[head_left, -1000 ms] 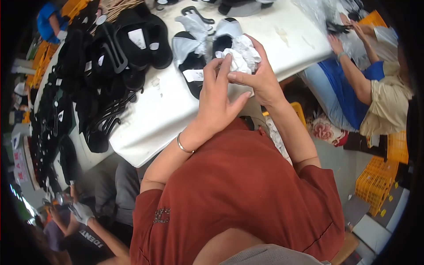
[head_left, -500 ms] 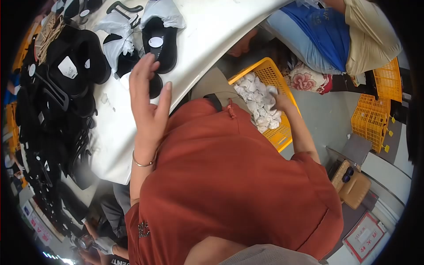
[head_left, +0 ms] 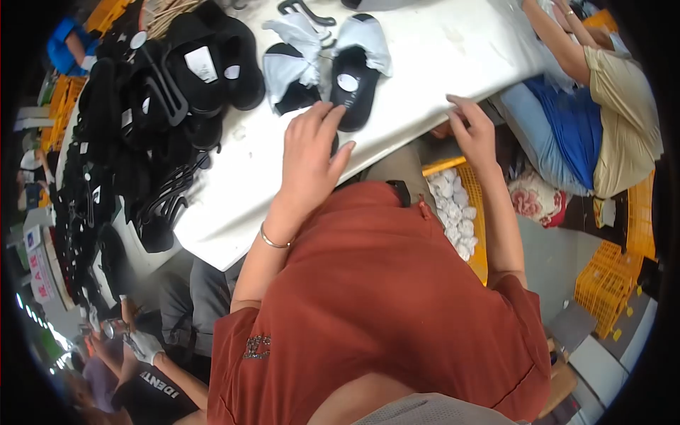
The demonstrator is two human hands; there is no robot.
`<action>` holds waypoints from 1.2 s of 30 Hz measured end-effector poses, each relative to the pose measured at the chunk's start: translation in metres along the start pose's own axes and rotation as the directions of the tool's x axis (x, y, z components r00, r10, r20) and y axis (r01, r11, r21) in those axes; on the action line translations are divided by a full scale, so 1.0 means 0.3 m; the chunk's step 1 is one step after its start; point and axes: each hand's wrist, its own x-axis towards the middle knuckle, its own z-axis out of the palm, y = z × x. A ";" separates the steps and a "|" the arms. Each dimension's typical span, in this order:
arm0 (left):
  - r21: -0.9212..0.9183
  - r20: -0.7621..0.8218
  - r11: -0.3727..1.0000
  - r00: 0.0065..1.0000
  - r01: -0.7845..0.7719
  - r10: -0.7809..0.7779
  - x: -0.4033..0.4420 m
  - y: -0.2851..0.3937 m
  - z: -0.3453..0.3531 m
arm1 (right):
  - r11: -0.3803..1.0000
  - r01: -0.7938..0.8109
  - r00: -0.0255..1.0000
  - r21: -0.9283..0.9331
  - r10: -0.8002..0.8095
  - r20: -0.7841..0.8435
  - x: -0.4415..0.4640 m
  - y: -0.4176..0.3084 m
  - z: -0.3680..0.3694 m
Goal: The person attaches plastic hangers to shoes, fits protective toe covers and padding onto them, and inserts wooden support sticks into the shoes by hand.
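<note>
My left hand [head_left: 308, 159] is open, palm down, its fingers stretched over the near end of a pair of black slippers. The left slipper [head_left: 294, 97] and right slipper [head_left: 354, 106] lie on the white table, with pale thin wrapping [head_left: 294, 35] around their straps. A round white sticker [head_left: 348, 83] is on the right insole. My right hand [head_left: 474, 134] hovers by the table edge with fingers loosely bent and apart; I see nothing in it. Below it, a yellow basket [head_left: 481, 244] holds crumpled white paper balls [head_left: 453, 209].
Black slippers [head_left: 202, 60] and black plastic hangers [head_left: 166, 92] crowd the table's left side. Another hanger [head_left: 308, 10] lies beyond the wrapped pair. A person in a beige top [head_left: 620, 106] works at the right. At the lower left is a gloved co-worker's hand [head_left: 146, 347].
My right hand has come up out of the basket to the table edge. My left hand stays open near the slippers. The view has shifted, and more of the table shows.
</note>
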 end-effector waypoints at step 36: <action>-0.993 -0.092 0.054 0.419 -0.100 -0.903 -0.107 -0.423 0.032 | 0.746 0.658 0.591 -0.101 -0.429 0.683 0.125 -0.603 0.454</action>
